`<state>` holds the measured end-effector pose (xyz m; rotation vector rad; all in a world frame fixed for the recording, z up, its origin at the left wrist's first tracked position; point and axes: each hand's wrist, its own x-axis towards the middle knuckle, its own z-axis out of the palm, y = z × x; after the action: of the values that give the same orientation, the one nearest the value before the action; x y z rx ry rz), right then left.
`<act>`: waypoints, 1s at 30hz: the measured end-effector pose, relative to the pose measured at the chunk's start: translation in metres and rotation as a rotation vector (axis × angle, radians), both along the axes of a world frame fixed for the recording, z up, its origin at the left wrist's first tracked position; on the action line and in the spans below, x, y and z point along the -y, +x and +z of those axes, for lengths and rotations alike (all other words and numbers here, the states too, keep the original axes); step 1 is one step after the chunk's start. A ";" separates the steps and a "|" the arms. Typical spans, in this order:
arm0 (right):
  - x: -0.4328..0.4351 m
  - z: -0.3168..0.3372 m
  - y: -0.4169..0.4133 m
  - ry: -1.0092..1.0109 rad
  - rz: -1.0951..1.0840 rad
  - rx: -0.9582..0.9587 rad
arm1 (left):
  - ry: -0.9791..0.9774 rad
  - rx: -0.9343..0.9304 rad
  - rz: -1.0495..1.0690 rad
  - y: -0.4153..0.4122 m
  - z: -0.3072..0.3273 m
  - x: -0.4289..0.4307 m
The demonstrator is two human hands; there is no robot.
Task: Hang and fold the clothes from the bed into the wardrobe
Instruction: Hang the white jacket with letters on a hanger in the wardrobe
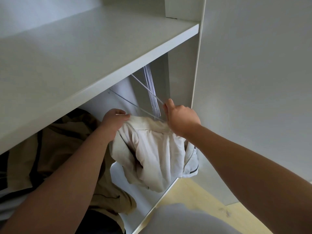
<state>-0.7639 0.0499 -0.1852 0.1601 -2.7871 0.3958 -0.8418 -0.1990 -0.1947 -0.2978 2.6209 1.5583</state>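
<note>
A white jacket point(155, 154) with a ribbed collar hangs inside the wardrobe, below the shelf point(87, 65). My left hand point(114, 120) grips the jacket's collar at its left end. My right hand point(180, 117) is curled round the end of a thin white hanger point(148, 89) that runs up under the shelf, right above the jacket's right shoulder. The hanger's hook and the rail are hidden behind the shelf. A tan garment point(67, 146) with dark trim hangs to the left of the jacket, partly behind my left forearm.
Several white hangers point(152, 92) hang bunched at the back right of the compartment. The wardrobe's side panel point(253, 98) stands close on the right. The wardrobe floor point(135, 191) and a pale wooden room floor point(194, 195) lie below.
</note>
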 end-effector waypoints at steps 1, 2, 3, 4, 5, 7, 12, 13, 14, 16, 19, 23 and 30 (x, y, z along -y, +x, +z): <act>-0.003 -0.001 0.004 -0.010 0.003 -0.014 | 0.002 0.008 -0.006 0.001 -0.001 0.000; -0.006 -0.002 0.007 -0.024 0.009 -0.026 | 0.025 0.008 -0.013 0.003 -0.003 -0.001; -0.010 -0.003 0.011 -0.041 0.016 -0.033 | 0.058 0.014 -0.007 0.004 -0.002 -0.002; -0.014 -0.003 0.014 -0.058 0.022 -0.035 | 0.082 0.026 -0.006 0.005 -0.001 -0.003; -0.018 -0.003 0.017 -0.080 0.026 -0.028 | 0.091 0.051 -0.010 0.006 0.000 -0.004; -0.029 -0.001 0.022 -0.152 0.047 0.022 | 0.187 0.129 0.027 0.009 0.005 -0.004; -0.045 0.011 0.037 -0.307 0.153 0.201 | 0.391 0.214 0.098 0.012 0.002 -0.006; -0.047 0.014 0.039 -0.318 0.166 0.252 | 0.329 0.190 0.113 0.011 -0.001 -0.007; -0.048 0.017 0.042 -0.319 0.185 0.295 | 0.272 0.169 0.142 0.011 -0.004 -0.009; -0.047 0.022 0.048 -0.316 0.235 0.360 | 0.212 0.142 0.191 0.011 -0.007 -0.012; -0.045 0.027 0.053 -0.450 0.282 0.497 | 0.184 0.162 0.193 0.014 -0.009 -0.018; -0.043 0.033 0.055 -0.631 0.369 0.698 | 0.152 0.150 0.180 0.016 -0.007 -0.026; -0.047 0.019 0.058 -0.842 0.423 0.770 | 0.176 0.210 0.091 0.028 -0.003 -0.030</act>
<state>-0.7056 0.0969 -0.1665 0.4667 -2.9292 2.0386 -0.8135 -0.1691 -0.1976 -0.5421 2.3258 1.6699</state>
